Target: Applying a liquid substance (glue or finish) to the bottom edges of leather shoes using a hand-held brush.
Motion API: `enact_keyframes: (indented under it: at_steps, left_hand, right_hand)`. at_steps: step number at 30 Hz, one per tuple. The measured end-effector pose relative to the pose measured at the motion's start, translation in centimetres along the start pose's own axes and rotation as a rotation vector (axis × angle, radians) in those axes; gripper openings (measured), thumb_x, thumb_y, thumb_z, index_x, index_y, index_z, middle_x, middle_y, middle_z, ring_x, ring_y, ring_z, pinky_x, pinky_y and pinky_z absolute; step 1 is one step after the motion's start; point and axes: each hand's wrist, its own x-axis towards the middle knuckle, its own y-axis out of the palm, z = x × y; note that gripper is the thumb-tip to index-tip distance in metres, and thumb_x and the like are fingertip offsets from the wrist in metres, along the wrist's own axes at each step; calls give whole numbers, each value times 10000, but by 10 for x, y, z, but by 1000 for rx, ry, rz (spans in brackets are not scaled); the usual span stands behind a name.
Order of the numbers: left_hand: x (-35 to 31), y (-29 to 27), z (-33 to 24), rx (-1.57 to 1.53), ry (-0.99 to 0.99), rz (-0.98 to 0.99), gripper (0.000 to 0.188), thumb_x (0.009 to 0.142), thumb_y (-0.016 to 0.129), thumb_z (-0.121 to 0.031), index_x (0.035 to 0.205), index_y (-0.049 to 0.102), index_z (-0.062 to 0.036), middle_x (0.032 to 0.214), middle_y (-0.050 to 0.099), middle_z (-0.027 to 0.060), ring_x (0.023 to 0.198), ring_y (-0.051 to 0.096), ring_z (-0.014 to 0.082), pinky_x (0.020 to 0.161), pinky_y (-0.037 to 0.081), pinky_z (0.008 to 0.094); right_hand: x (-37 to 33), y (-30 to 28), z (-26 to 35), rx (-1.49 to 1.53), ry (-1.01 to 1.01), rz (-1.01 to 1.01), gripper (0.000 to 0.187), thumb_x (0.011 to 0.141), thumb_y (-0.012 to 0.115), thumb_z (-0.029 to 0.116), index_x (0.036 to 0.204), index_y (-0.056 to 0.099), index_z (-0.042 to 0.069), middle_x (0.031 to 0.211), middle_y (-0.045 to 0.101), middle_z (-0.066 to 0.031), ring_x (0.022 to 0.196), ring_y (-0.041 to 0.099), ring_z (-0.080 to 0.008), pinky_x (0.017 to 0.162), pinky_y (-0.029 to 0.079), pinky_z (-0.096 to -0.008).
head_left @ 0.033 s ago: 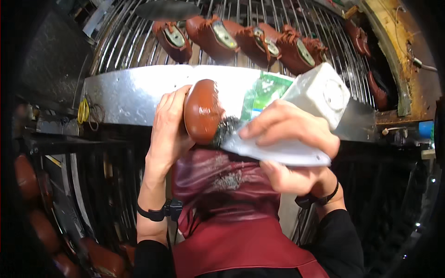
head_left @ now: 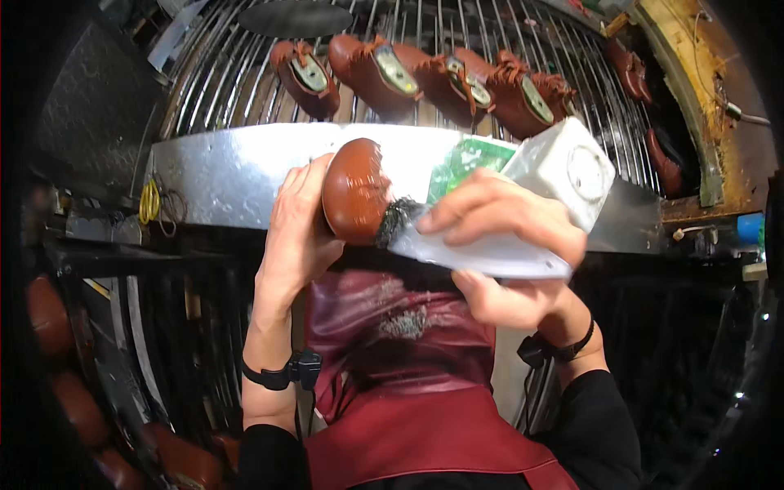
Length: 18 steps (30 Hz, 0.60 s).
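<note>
My left hand (head_left: 298, 208) is closed around a glossy brown leather shoe (head_left: 353, 192), gripping it from the left with its rounded end toward me. The underside of the shoe faces away to the right and is partly lost in glare. In my right hand (head_left: 514, 237) is a brush (head_left: 490, 260) with a flat whitish handle, pinched between thumb and fingers. Its dark, wet-looking bristles (head_left: 398, 220) meet the lower right edge of the shoe.
A metal ledge (head_left: 237, 167) carries a green-and-white packet (head_left: 469, 163) and a whitish square container (head_left: 563, 167). Beyond it, several brown shoes (head_left: 384, 77) rest on a rack of metal bars (head_left: 220, 90). More brown shoes (head_left: 184, 457) stand low on the left. Yellow loops (head_left: 149, 200) hang from the ledge.
My right hand has shifted slightly up and to the left with the brush, its bristles still at the shoe's edge. The shoe and my left hand have barely moved.
</note>
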Motion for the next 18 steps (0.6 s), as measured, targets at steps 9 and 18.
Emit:
enact_keyframes:
  at_steps: [9, 18]
  left_hand:
    - [5, 17, 57, -1073, -409, -157, 908, 606, 853, 209, 1455, 573, 50, 1223, 705, 161, 1002, 739, 229, 876, 660, 399]
    - [-121, 61, 39, -1053, -329, -157, 702, 705, 859, -126, 1336, 654, 103, 1259, 730, 226, 1158, 706, 283, 1075, 514, 397]
  right_hand:
    - [-95, 32, -24, 60, 694, -647, 113, 952, 774, 64, 996, 752, -38, 876, 753, -57, 781, 673, -78, 691, 525, -239]
    - [-165, 23, -17, -371, 710, -932, 162, 990, 772, 89, 1054, 726, -53, 775, 718, -67, 583, 658, -97, 484, 488, -236]
